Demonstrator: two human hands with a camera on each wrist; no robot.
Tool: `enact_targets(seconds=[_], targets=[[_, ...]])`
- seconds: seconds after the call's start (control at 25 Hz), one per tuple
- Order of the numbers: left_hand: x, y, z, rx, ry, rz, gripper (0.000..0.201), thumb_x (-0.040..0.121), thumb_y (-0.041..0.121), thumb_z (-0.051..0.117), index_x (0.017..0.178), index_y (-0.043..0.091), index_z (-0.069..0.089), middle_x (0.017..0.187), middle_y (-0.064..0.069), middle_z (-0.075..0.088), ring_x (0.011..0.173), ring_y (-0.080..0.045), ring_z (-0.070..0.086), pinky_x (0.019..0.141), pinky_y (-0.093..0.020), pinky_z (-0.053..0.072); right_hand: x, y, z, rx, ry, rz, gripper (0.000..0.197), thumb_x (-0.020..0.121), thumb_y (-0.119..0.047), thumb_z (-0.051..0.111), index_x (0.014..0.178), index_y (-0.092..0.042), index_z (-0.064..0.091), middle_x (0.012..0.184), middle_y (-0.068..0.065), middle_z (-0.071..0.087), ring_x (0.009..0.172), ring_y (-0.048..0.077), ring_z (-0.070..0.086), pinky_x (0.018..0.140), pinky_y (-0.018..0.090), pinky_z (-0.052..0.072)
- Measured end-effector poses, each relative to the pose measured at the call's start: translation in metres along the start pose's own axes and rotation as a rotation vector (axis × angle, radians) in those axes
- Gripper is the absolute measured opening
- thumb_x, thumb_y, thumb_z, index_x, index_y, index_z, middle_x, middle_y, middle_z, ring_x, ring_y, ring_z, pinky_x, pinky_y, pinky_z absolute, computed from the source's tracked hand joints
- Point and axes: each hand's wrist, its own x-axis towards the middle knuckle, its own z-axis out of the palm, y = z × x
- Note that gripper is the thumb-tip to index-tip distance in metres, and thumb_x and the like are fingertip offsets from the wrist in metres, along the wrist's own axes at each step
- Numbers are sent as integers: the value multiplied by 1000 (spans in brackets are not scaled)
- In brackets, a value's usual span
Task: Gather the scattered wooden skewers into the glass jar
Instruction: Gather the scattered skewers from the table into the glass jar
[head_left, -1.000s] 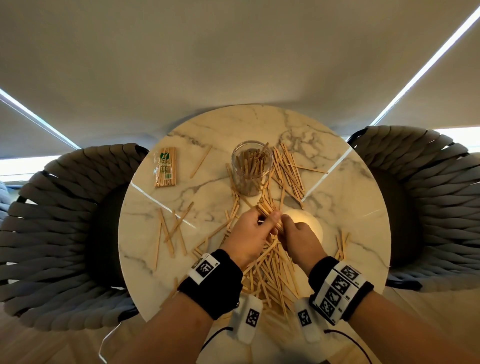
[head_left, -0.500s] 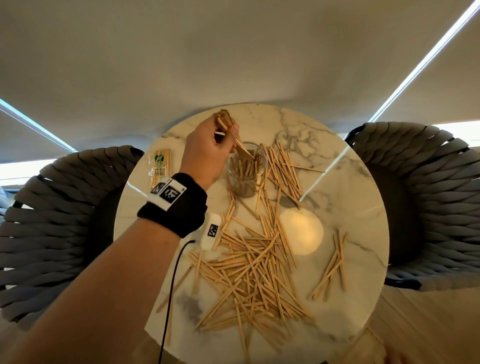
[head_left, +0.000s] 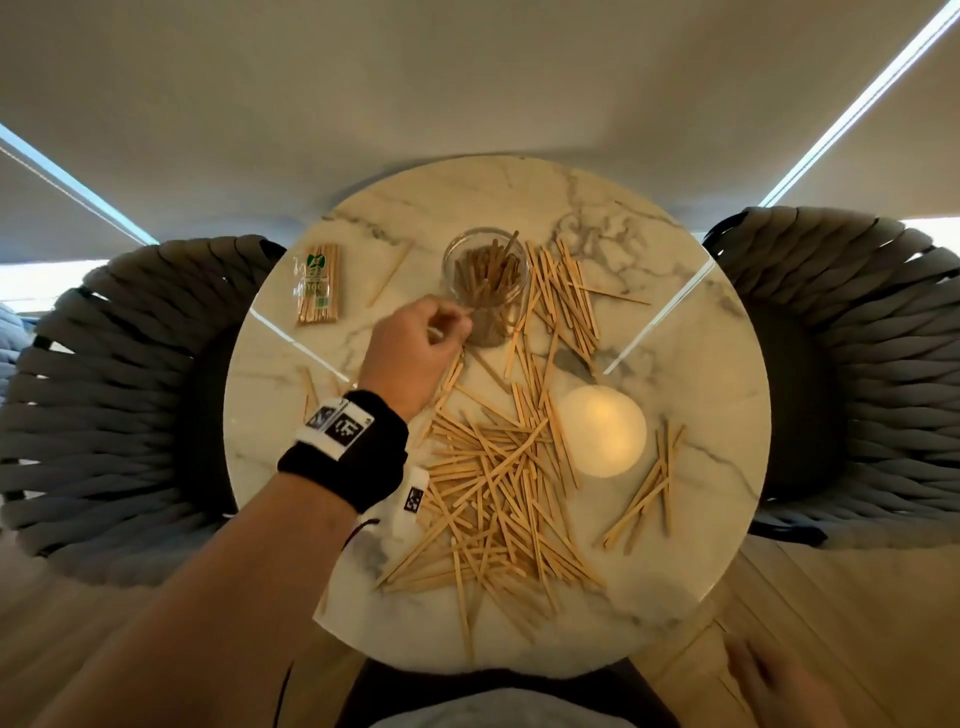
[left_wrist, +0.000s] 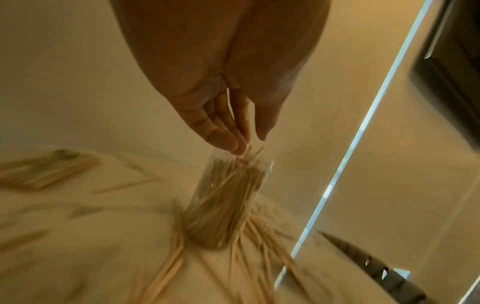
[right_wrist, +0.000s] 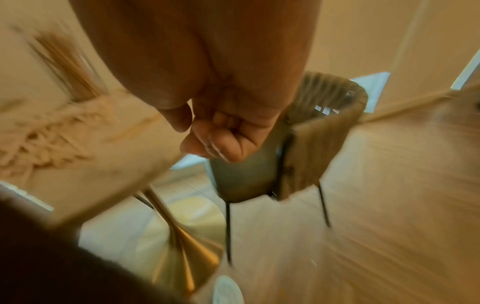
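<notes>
The left hand's fingers (left_wrist: 226, 139) lie straight and close together, empty, tips just above the rim of the glass jar (head_left: 487, 283), which stands upright at 12 o'clock on the round marble table (head_left: 691, 374) with skewers standing inside. The left hand (head_left: 415, 348) sits at the jar's 8 o'clock. Loose wooden skewers (head_left: 498, 488) sprawl from the centre towards 6 o'clock, more at the jar's 3 o'clock. The right hand (right_wrist: 221, 135) hangs off the table near 5 o'clock, fingers loosely curled, holding nothing.
</notes>
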Motion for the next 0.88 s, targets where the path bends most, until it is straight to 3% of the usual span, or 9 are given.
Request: enact_targets(seconds=[0.12,0.2,0.32,0.44,0.52,0.6,0.68,0.76,0.88], targets=[[-63,-40,28,213,-206,-252,37,93,46,66,117,18,66,108,0,67,99,-19,65,84,-26,51,16,-61,-14,24,-79,-77,54,95,-66,36,104,-19,60,88,2,65,79,17,60,78,39,50],[-102,-60,52,431,-399,-432,72,85,64,65,138,17,50,135,-9,50,123,-29,52,102,-41,48,46,-88,-6,74,-52,-80,50,95,-61,46,109,-14,53,100,9,63,87,25,62,80,40,50],[-142,-70,82,663,-483,-413,108,72,79,64,152,16,28,151,-14,27,136,-35,38,109,-45,44,70,-115,20,-39,57,-191,79,78,-81,52,110,-8,49,104,13,59,89,34,64,78,44,56],[-147,-76,87,594,-378,-333,87,82,64,67,149,19,36,152,-13,25,137,-34,36,112,-44,42,67,-141,40,-172,19,-316,82,77,-75,59,118,-5,49,112,14,54,99,33,61,84,47,57],[-141,-83,82,468,-317,-309,64,87,45,71,142,21,48,151,-11,27,136,-33,38,111,-45,43,62,-157,53,-211,-13,-434,56,92,-45,63,124,-2,49,122,17,52,109,34,55,94,46,50],[-134,-91,77,388,-298,-280,47,89,32,73,133,21,57,149,-9,30,134,-32,39,111,-44,43,54,-175,69,-129,4,-473,35,100,-25,51,127,-3,49,127,19,51,114,36,52,98,46,45],[-127,-98,76,274,-291,-288,40,88,22,75,125,21,61,144,-7,34,129,-30,44,110,-42,44,43,-196,83,-17,59,-409,45,99,-39,51,127,-4,49,125,18,51,115,38,51,98,46,43],[-119,-105,74,200,-287,-301,43,86,19,78,125,21,60,138,-6,36,122,-27,51,110,-38,45,38,-221,95,18,82,-304,70,89,-57,62,129,-2,45,126,18,49,119,37,48,101,46,43],[-108,-112,70,193,-353,-299,61,87,21,78,139,20,47,140,-10,38,121,-30,55,105,-38,48,47,-249,102,140,60,-134,69,83,-45,75,129,-4,45,130,18,51,122,39,48,104,48,42]])
